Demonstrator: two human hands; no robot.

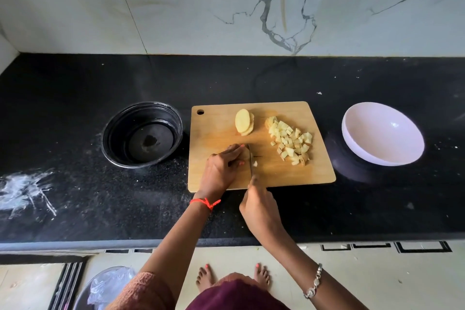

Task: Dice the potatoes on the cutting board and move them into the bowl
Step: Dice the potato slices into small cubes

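On the cutting board (214, 128), your left hand (222, 167) curls over a potato piece (255, 163); your right hand (260, 205) grips the knife (251, 161), blade just right of those fingers (236, 149).

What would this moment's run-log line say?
step: dicing; left hand: holds potato on cutting board; right hand: grips knife; dice: piled on board; slices: stacked; white bowl: empty

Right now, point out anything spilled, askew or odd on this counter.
A white smear streaks the black counter at its front left. A dark stain sits in the black bowl. The potato pieces all lie on the board.
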